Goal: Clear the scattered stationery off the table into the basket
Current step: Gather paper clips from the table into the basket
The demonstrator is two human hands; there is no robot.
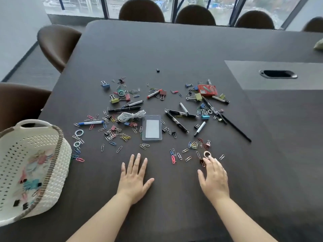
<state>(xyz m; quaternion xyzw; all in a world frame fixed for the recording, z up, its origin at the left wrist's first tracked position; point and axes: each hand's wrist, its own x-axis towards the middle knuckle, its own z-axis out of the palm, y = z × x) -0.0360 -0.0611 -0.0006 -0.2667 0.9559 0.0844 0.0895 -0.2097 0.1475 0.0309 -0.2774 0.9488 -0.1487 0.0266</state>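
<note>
Left grip (134, 179) flat; basket (60, 173) holds clips (32, 183).

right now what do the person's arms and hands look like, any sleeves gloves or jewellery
The left hand and the right hand are bare: no gloves, rings, watch or bracelet show. The left forearm and the right forearm are bare too, with no sleeve in view down to the picture's bottom edge. No markings are visible.
</note>
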